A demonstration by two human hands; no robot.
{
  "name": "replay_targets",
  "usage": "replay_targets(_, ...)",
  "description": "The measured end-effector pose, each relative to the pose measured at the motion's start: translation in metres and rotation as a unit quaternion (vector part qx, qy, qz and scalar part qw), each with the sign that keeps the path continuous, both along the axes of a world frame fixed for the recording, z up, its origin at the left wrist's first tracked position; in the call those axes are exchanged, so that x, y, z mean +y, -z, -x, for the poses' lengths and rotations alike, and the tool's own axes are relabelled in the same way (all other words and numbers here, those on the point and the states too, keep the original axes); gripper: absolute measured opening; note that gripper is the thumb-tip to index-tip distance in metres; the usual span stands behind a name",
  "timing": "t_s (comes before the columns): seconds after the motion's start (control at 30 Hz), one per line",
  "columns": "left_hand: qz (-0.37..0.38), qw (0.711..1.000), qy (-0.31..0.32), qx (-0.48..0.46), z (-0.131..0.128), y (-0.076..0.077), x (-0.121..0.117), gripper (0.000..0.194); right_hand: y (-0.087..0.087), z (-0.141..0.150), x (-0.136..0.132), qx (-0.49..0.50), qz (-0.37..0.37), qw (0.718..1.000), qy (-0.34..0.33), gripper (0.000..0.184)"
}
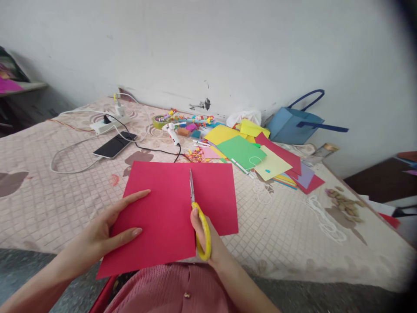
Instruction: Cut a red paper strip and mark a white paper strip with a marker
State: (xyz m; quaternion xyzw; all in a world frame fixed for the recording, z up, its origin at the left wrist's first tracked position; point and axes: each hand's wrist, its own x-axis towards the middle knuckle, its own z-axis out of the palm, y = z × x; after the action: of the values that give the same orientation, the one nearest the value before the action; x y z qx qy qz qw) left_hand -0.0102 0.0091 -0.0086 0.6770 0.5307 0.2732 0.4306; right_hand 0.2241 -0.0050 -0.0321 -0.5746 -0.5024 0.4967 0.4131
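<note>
A large sheet of red paper (159, 213) lies in front of me, partly over the near edge of the table. It has a cut running up from its near edge. My left hand (114, 221) grips its left side, with the thumb and index finger on top and the other fingers hidden underneath. In my right hand (203, 232) is a pair of scissors (202, 230) with yellow handles. Their blades point away from me along the line of the cut and look nearly closed. Right of the cut, the narrower part of the sheet lies beside my right hand.
Behind the paper lie a white glue gun (171, 134), green tape (159, 122) and coloured sheets (243, 152). A phone (115, 144) on a cable and a power strip (109, 124) sit left. At right are a blue bag (289, 126), white string (322, 219) and twine (345, 204).
</note>
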Motion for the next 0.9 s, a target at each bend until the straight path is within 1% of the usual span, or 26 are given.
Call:
replay_targets(0.1, -0.005, 1.000, 0.002, 0.005, -0.001, -0.001, 0.001, 0.062, -0.002, 0.001, 0.003, 0.032, 0.012, 0.999, -0.032, 0.054)
replay_targets(0.23, 0.006, 1.000, 0.007, 0.000, -0.002, -0.002, 0.000, 0.061, -0.002, 0.004, 0.005, 0.059, 0.007, 0.998, -0.015, 0.053)
replay_targets(0.4, 0.013, 1.000, 0.006, -0.008, 0.000, -0.001, 0.000, 0.063, 0.001, 0.006, 0.006, 0.043, 0.039, 0.998, 0.007, 0.053)
replay_targets(0.47, 0.012, 1.000, 0.006, -0.009, 0.002, 0.000, 0.000, 0.064, 0.001, 0.006, 0.006, 0.043, 0.046, 0.998, 0.000, 0.053)
replay_targets(0.57, -0.007, 1.000, 0.003, -0.002, 0.003, 0.001, 0.000, 0.065, 0.000, 0.003, 0.006, 0.043, 0.037, 0.998, -0.013, 0.054)
replay_targets(0.73, 0.026, 1.000, 0.011, -0.013, 0.000, 0.000, -0.001, 0.066, -0.002, 0.000, 0.011, 0.035, 0.031, 0.999, -0.008, 0.056)
replay_targets(0.9, 0.021, 1.000, 0.010, -0.010, 0.001, -0.001, 0.000, 0.067, -0.003, 0.000, 0.014, 0.053, 0.027, 0.998, -0.005, 0.060)
